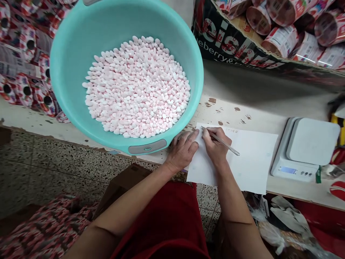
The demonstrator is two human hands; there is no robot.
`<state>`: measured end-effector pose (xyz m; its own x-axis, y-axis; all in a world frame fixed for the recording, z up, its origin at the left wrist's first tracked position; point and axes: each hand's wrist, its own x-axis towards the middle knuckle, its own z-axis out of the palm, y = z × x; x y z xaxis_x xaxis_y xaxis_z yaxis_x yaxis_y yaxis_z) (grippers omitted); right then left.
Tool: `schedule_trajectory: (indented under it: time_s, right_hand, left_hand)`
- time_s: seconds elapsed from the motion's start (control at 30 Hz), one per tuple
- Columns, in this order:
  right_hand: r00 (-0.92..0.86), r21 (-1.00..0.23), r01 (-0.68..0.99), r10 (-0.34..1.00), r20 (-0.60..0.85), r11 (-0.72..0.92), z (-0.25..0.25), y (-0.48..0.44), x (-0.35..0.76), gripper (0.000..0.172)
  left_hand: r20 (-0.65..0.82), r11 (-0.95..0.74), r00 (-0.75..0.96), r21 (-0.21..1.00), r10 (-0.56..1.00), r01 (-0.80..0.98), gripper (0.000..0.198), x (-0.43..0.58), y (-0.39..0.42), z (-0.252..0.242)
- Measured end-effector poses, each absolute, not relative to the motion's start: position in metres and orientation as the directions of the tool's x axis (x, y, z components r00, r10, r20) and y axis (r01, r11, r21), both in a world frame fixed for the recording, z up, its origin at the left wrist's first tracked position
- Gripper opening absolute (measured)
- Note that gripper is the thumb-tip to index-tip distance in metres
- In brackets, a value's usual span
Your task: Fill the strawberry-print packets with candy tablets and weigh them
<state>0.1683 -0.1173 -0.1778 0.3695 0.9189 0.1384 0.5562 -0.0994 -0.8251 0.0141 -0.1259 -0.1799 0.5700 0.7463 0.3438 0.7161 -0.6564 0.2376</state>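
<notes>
My right hand (217,146) is closed around a slim, pale pen (229,147), its tip near the top left of a white sheet of paper (250,162). Faint handwriting shows along the sheet's upper edge. My left hand (183,149) rests with fingers stretched out at the paper's left edge, beside the rim of a large turquoise basin (198,75). Some of its fingertips are partly hidden by the basin. Many small, pale pink and white oval candies (140,86) lie in the basin.
A white digital scale (293,169) stands right of the paper. Behind is a black printed carton (242,59) full of labelled plastic jars (280,40). Stacked red-and-white packages (27,64) lie at the left. The table's front edge runs below the paper; bags (291,233) sit beneath it.
</notes>
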Motion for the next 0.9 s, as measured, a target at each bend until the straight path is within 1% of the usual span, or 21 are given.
schedule_trajectory:
  time_s: [0.23,0.37,0.5,0.7,0.9]
  right_hand:
    - [0.311,-0.775,0.628,0.935,0.170,-0.068,-0.1721,-0.1142,0.1677,0.012]
    - [0.295,-0.782,0.622,0.936,0.192,-0.036,-0.1716,-0.1134,0.1673,0.010]
    - [0.284,-0.789,0.615,0.931,0.230,0.007,-0.1731,-0.1140,0.1680,0.006]
    - [0.260,-0.785,0.620,0.948,0.184,-0.018,-0.1727,-0.1130,0.1683,0.010]
    - [0.313,-0.759,0.650,0.924,0.222,-0.038,-0.1756,-0.1147,0.1678,0.008]
  left_hand:
    - [0.315,-0.647,0.568,0.280,0.760,0.710,0.020,0.0133,-0.1254,-0.1804]
    - [0.307,-0.643,0.568,0.298,0.764,0.705,0.020,0.0135,-0.1261,-0.1807]
    - [0.301,-0.642,0.570,0.285,0.765,0.712,0.020,0.0136,-0.1266,-0.1802]
    - [0.320,-0.649,0.570,0.262,0.757,0.714,0.018,0.0142,-0.1254,-0.1792]
    - [0.313,-0.650,0.575,0.255,0.756,0.716,0.017,0.0140,-0.1250,-0.1788]
